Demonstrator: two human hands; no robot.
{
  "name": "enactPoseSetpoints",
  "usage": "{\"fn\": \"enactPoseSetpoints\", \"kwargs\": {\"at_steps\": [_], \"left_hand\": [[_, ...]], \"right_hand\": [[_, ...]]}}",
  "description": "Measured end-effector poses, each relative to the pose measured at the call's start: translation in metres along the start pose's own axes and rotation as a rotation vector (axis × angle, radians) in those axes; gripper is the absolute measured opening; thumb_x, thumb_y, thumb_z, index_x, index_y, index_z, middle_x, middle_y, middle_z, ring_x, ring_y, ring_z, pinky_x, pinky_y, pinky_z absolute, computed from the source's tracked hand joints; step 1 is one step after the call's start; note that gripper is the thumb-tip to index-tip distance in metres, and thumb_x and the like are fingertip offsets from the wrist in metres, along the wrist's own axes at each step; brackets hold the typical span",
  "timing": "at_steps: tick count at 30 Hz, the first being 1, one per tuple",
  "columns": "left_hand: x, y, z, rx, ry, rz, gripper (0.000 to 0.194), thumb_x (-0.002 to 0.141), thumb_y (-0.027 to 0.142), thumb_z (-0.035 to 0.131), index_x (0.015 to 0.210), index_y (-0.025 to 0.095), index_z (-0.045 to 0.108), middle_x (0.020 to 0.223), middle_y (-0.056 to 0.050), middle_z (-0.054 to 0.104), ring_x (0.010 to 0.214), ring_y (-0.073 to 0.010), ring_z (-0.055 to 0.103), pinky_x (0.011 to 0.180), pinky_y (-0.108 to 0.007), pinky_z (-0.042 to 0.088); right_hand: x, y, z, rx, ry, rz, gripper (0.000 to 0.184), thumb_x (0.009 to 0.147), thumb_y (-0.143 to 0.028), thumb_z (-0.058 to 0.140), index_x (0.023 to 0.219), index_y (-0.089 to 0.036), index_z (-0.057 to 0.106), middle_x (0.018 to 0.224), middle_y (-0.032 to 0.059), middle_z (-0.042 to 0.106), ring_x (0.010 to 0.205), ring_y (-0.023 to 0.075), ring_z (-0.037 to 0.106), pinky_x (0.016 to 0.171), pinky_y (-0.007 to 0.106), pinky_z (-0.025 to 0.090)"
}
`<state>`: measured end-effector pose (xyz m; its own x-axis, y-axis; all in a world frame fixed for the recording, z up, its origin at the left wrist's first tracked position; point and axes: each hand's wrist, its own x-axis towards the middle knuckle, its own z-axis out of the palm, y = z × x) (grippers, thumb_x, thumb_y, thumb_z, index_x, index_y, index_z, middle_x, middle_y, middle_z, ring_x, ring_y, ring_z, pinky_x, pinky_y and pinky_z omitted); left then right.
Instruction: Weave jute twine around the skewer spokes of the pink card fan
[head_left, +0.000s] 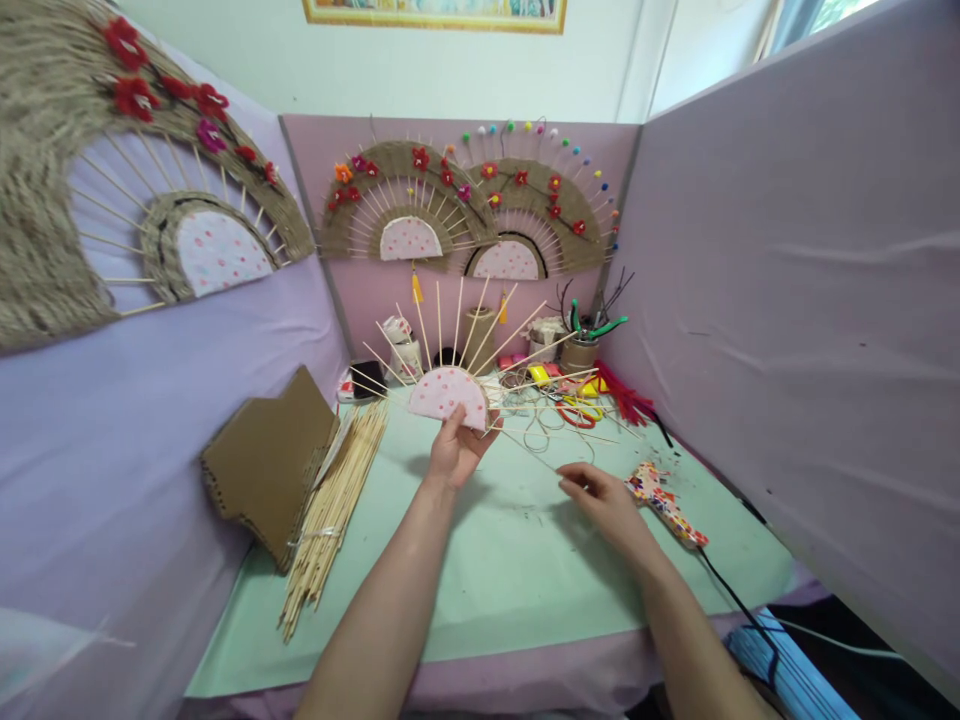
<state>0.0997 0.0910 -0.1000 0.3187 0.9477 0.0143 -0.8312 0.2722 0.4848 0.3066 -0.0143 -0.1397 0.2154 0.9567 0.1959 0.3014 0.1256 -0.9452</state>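
My left hand (459, 448) grips the lower edge of a half-round fan base (442, 392) covered in white cloth with pink dots. Thin wooden sticks (459, 325) spread out from its curved edge like rays. My thumb lies across the cloth, while the other fingers are behind the base. From the base's right corner a thin twine (529, 452) runs down to my right hand (596, 492), which pinches it between thumb and fingertips above the table.
On the right lies a patterned glue gun (667, 503) with a black cord. A bundle of sticks (337, 515) and brown cardboard (270, 465) are at left. Scissors (579, 411), a twine spool (478, 335) and green-handled pliers (596, 322) stand behind. Finished fans (409, 160) hang on the partitions.
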Motion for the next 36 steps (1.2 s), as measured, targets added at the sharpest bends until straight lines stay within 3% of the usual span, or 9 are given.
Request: {"fn": "enactPoseSetpoints", "kwargs": {"at_steps": [5,8,11,13,17,20,26,29,36], "left_hand": [[0.000,0.000,0.000,0.096,-0.007,0.015,0.024,0.081,0.022,0.065,0.104,0.020,0.058,0.091,-0.004,0.072,0.083,-0.0194,0.070,0.083,-0.038,0.053],[-0.001,-0.002,0.002,0.132,-0.009,0.027,0.024,0.080,0.021,0.066,0.103,0.021,0.058,0.090,-0.003,0.072,0.082,-0.0197,0.070,0.079,-0.036,0.054],[-0.001,-0.004,0.002,0.108,0.006,0.066,0.022,0.081,0.019,0.066,0.101,0.023,0.058,0.091,-0.001,0.072,0.083,-0.0197,0.070,0.082,-0.038,0.053],[0.001,-0.004,0.002,0.079,0.017,0.089,0.022,0.081,0.019,0.065,0.102,0.024,0.059,0.092,-0.001,0.072,0.085,-0.0196,0.070,0.083,-0.039,0.053],[0.002,-0.001,0.002,-0.015,0.033,0.097,0.017,0.084,0.020,0.062,0.101,0.021,0.060,0.092,-0.003,0.073,0.088,-0.0195,0.070,0.081,-0.034,0.054],[0.000,0.000,0.006,-0.081,0.046,0.076,0.011,0.089,0.021,0.056,0.097,0.017,0.062,0.088,-0.004,0.073,0.087,-0.0183,0.071,0.081,-0.031,0.055],[-0.010,-0.002,0.019,-0.140,0.064,-0.025,0.025,0.096,0.030,0.043,0.099,0.015,0.064,0.087,-0.006,0.074,0.087,-0.0157,0.071,0.085,-0.029,0.054],[-0.014,-0.003,0.024,-0.138,0.068,-0.070,0.031,0.097,0.034,0.040,0.098,0.015,0.064,0.086,-0.006,0.074,0.083,-0.0155,0.071,0.085,-0.030,0.054],[-0.014,-0.005,0.023,-0.081,0.059,-0.127,0.028,0.095,0.032,0.045,0.087,0.013,0.064,0.077,-0.007,0.072,0.076,-0.0167,0.070,0.082,-0.032,0.053]], "right_hand": [[0.011,-0.016,-0.039,0.436,0.190,0.103,0.035,0.061,-0.045,0.077,0.081,-0.019,0.065,0.067,0.0013,0.060,0.056,0.0125,0.051,0.053,0.026,0.042],[0.004,-0.035,-0.045,0.358,0.289,0.038,0.033,0.064,-0.045,0.076,0.082,-0.019,0.065,0.068,0.0011,0.059,0.055,0.0111,0.048,0.050,0.024,0.040],[-0.013,-0.046,-0.035,0.182,0.344,-0.063,0.028,0.071,-0.042,0.071,0.087,-0.020,0.066,0.071,0.0015,0.060,0.060,0.0127,0.051,0.052,0.024,0.042],[-0.024,-0.046,-0.020,0.115,0.265,-0.099,0.026,0.073,-0.041,0.069,0.088,-0.020,0.066,0.072,0.0020,0.061,0.062,0.0139,0.053,0.054,0.025,0.043],[-0.032,-0.030,0.020,-0.027,-0.047,-0.055,0.023,0.077,-0.038,0.062,0.088,-0.018,0.070,0.066,0.0024,0.063,0.059,0.0155,0.055,0.056,0.027,0.043],[-0.029,-0.021,0.052,-0.107,-0.231,-0.073,0.021,0.080,-0.033,0.057,0.082,-0.019,0.072,0.077,0.0054,0.070,0.071,0.0184,0.061,0.067,0.028,0.046],[-0.003,-0.023,0.091,-0.178,-0.429,-0.151,0.019,0.077,-0.024,0.054,0.076,-0.020,0.072,0.077,0.0034,0.072,0.073,0.0183,0.063,0.069,0.027,0.044],[0.018,-0.018,0.090,-0.154,-0.348,-0.109,0.014,0.070,-0.024,0.056,0.066,-0.020,0.070,0.066,0.0011,0.069,0.063,0.0169,0.059,0.063,0.026,0.041],[0.057,-0.005,0.060,-0.041,0.133,-0.026,0.017,0.071,-0.033,0.054,0.061,-0.020,0.056,0.057,-0.0009,0.053,0.058,0.0150,0.045,0.056,0.026,0.033]]}}
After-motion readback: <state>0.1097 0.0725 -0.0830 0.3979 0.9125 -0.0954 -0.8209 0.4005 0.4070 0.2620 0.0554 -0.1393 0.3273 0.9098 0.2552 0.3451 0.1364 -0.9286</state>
